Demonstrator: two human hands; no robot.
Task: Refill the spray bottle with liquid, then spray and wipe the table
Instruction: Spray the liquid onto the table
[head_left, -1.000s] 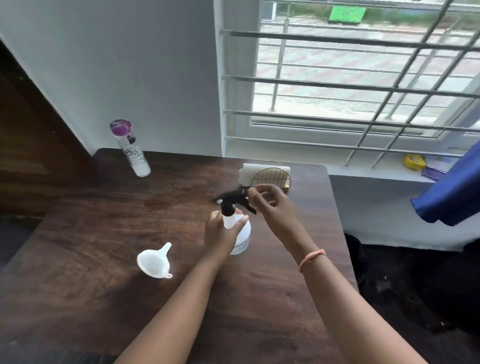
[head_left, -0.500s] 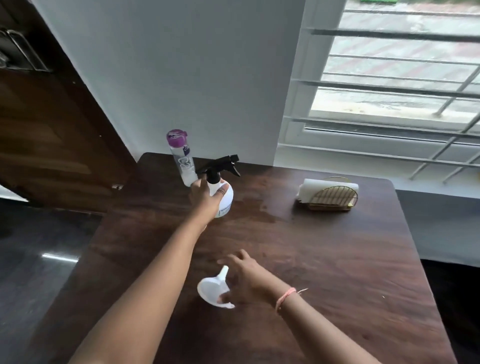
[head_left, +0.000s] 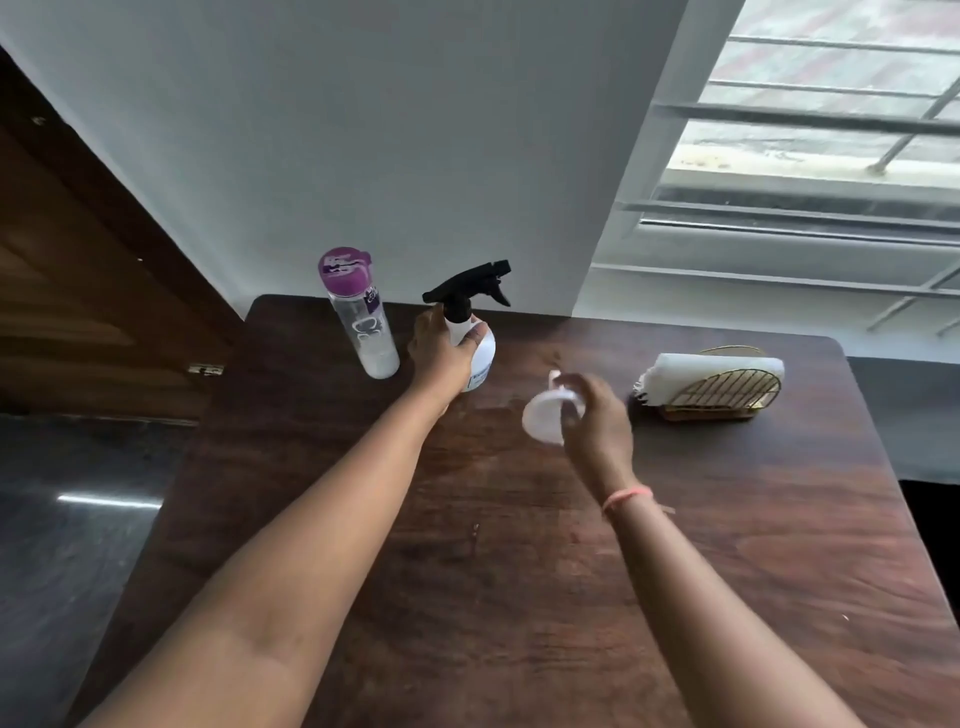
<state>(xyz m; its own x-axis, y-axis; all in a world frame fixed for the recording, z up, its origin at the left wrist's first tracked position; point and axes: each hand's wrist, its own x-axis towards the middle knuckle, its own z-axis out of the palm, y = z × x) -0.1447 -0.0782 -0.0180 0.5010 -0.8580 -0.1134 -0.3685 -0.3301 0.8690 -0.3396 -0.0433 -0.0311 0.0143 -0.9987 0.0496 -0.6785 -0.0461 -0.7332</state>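
head view: only camera, looking down over both forearms
spray bottle: upright at the far left of the counter, black trigger head seated on the neck, nozzle pointing right
left hand: fingers curled round the bottle's shoulder and neck, gripping it from the near-left side
funnel: white, off the counter, spout tilted up and away, wide mouth facing left toward the bottle
right hand: fingers pinch the funnel's rim from the right; exact finger lay blurred
key relation: funnel sits near-right of the bottle, apart from it; bottle's long axis vertical, neck above and left of the funnel spout
nearer hand: left is on the bottle, right carries the funnel
water bottle: purple cap, clear body, standing just left of the spray bottle, not touching as far as I can tell
judgement: trigger head looks in place, so it must come off before the funnel spout can go into the neck; refill not yet started
cloth holder: gold wire rack with a white folded cloth, right of the funnel, well apart
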